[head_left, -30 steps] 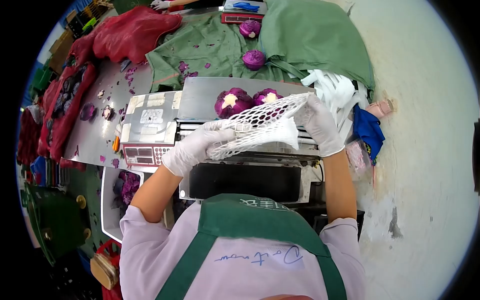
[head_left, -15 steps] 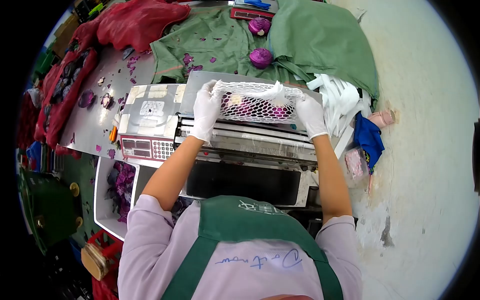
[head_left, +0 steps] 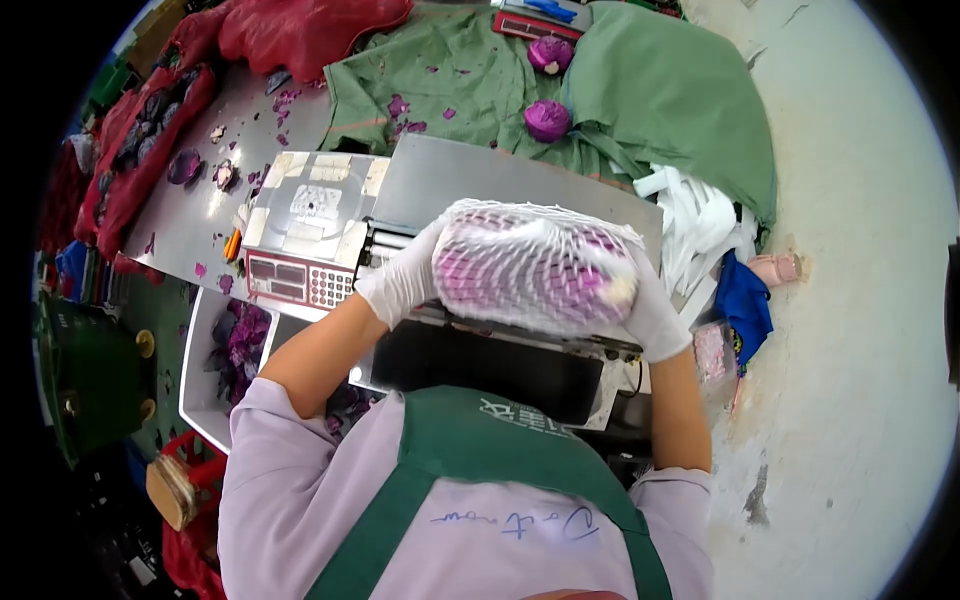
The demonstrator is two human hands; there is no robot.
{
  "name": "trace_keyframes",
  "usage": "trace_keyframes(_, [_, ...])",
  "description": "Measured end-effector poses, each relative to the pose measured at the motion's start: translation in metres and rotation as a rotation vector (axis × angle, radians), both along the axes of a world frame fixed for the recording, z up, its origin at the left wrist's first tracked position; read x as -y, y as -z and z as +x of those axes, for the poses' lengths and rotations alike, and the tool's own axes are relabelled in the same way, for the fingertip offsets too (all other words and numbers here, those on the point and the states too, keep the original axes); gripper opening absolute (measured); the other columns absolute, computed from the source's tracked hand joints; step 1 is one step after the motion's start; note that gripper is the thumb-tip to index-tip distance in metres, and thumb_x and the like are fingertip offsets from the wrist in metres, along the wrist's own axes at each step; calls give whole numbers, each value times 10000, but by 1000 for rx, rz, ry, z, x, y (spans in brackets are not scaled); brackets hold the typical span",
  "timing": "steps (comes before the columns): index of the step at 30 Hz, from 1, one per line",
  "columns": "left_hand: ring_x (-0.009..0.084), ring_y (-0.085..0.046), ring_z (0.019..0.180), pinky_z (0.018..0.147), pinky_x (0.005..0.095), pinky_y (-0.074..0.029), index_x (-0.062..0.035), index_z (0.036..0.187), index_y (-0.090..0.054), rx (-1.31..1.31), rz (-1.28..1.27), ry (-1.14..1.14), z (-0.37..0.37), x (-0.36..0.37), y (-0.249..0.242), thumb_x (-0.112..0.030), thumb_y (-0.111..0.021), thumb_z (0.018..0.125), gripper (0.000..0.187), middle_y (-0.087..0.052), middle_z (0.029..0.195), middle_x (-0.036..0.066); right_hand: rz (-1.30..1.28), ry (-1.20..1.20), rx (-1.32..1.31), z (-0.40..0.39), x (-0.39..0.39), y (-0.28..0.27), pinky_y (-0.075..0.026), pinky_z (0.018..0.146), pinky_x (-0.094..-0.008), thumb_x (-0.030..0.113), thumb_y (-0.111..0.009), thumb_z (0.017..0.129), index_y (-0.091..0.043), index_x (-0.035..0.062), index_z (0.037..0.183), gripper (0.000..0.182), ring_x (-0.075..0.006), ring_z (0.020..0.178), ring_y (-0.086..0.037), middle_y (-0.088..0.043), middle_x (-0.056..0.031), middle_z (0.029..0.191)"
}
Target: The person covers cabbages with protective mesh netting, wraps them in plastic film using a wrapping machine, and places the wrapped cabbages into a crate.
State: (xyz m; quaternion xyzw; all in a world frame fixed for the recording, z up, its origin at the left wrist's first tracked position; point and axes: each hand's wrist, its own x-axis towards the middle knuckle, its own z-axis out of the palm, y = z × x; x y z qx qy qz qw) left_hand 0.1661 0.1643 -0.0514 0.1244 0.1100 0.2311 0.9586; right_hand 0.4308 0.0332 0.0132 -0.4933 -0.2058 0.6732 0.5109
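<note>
Between my gloved hands is a white mesh net with purple cabbages point(head_left: 535, 268) inside, slightly blurred by motion. My left hand point(head_left: 415, 268) grips its left end and my right hand point(head_left: 655, 310) its right end. Several of the fingers are hidden behind the bundle. It is held above the front of a wrapping machine point(head_left: 530, 175) with a flat metal top and a black front panel. Beside my left hand stands a scale point(head_left: 315, 215) with a red keypad panel.
Two purple cabbages point(head_left: 547, 120) lie on green cloth at the back. White net sleeves point(head_left: 690, 215) and a blue cloth point(head_left: 742, 300) are at the right, by the wall. Leaf scraps fill a white bin point(head_left: 205, 370) at the lower left. Red mesh sacks point(head_left: 290, 35) lie at the back left.
Both hands have brought the netted cabbages from over the machine's metal top towards my body. The bundle has turned, and its cabbages now show larger. The view has shifted slightly.
</note>
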Motion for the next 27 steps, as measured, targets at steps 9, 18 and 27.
trace_keyframes(9, [252, -666, 946, 910, 390, -524, 4, 1067, -645, -339, -207, 59, -63, 115, -30, -216, -626, 866, 298, -692, 1043, 136, -220, -297, -192, -70, 91, -31, -500, 918, -318, 165, -531, 872, -591, -20, 1189, 371, -174, 1022, -628, -662, -115, 1106])
trace_keyframes(18, [280, -536, 1227, 1018, 446, -474, -100, 1400, -434, 316, -490, 182, -68, 166, -9, -731, -245, 876, 842, -519, 1368, 128, 360, 365, -207, -107, 138, 27, -363, 1089, -411, 354, -380, 959, -296, -22, 1454, 627, -272, 1280, -459, -466, -183, 1377])
trace_keyframes(27, [220, -426, 1292, 1084, 354, -353, -105, 1477, -241, -526, 535, -521, -17, 120, -74, -361, -347, 1047, 511, -418, 1398, 146, 194, 517, -501, -83, 72, -1, -392, 1055, -441, 388, -367, 963, -523, 71, 1319, 501, -253, 1227, -516, -560, -87, 1326])
